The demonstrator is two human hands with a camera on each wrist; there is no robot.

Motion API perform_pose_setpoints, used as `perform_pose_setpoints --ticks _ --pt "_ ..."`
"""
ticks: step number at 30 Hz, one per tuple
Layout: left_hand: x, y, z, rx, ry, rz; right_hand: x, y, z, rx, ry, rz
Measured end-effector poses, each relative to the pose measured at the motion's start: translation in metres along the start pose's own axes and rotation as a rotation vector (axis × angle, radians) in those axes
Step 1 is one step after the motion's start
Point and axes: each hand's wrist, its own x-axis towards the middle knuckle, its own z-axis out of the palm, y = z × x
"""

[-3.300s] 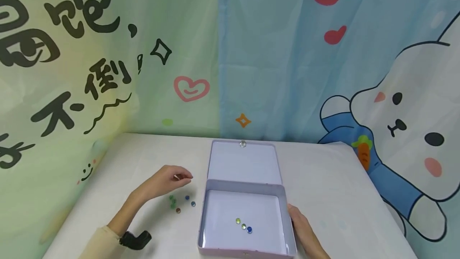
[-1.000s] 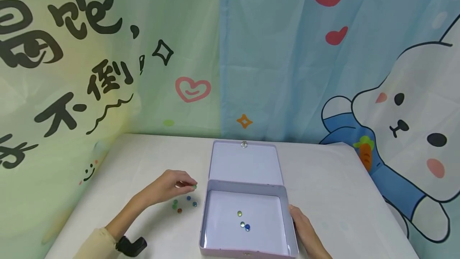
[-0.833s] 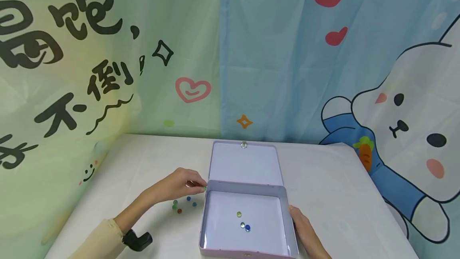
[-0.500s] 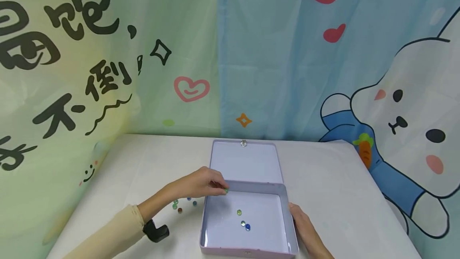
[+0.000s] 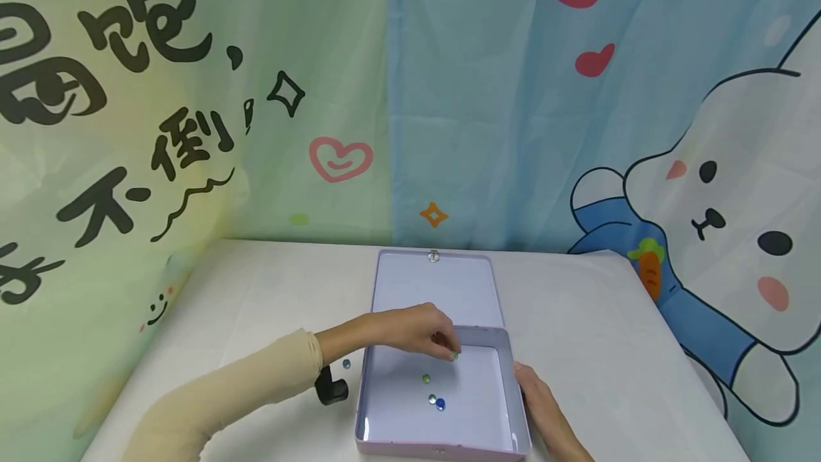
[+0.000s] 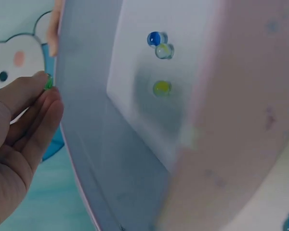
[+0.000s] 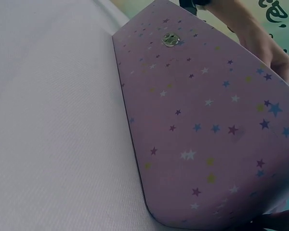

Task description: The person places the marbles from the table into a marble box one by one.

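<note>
Between thumb and fingertips my left hand (image 5: 417, 330) pinches a small green glass marble (image 6: 49, 82), over the right half of an open tin box (image 5: 442, 450). On the box floor lie a yellow-green marble (image 6: 162, 88), a clear marble with a yellow streak (image 6: 164, 51) and a blue marble (image 6: 154, 38); the last two sit side by side. My right hand (image 5: 545, 408) rests against the outside of the box's right wall, its fingers partly hidden. Star prints cover the pink outer wall (image 7: 197, 110).
The box lid (image 5: 436, 280) lies folded back toward the curtain (image 5: 474, 127). A blue marble (image 5: 346, 363) lies on the white tablecloth (image 5: 577, 319) left of the box; my left forearm hides the area beside it. A black wrist camera (image 5: 331, 387) hangs under that arm.
My left hand picked up a green marble from the left of the box and carried it rightward over the box. The marbles inside shifted slightly early on. My right hand stays put.
</note>
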Motion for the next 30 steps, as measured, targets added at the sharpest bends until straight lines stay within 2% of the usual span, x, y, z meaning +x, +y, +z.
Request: perform_pose_setpoints --ticks 7,12,18,23,30 --pt "0.031 0.006 0.006 0.059 -0.107 0.020 0.001 -0.001 0.001 -0.011 -0.003 0.007" --pt "0.046 0.007 0.016 0.087 -0.172 -0.009 0.000 -0.002 0.001 0.001 -0.009 0.015" --pt "0.054 0.009 0.031 0.138 -0.214 -0.044 -0.001 -0.003 0.001 -0.008 0.011 0.013" --pt "0.057 0.007 0.037 0.179 -0.222 -0.034 0.001 -0.003 0.001 -0.014 0.015 0.008" --pt "0.063 0.003 0.052 0.182 -0.243 -0.032 0.001 -0.001 0.001 0.011 0.016 0.006"
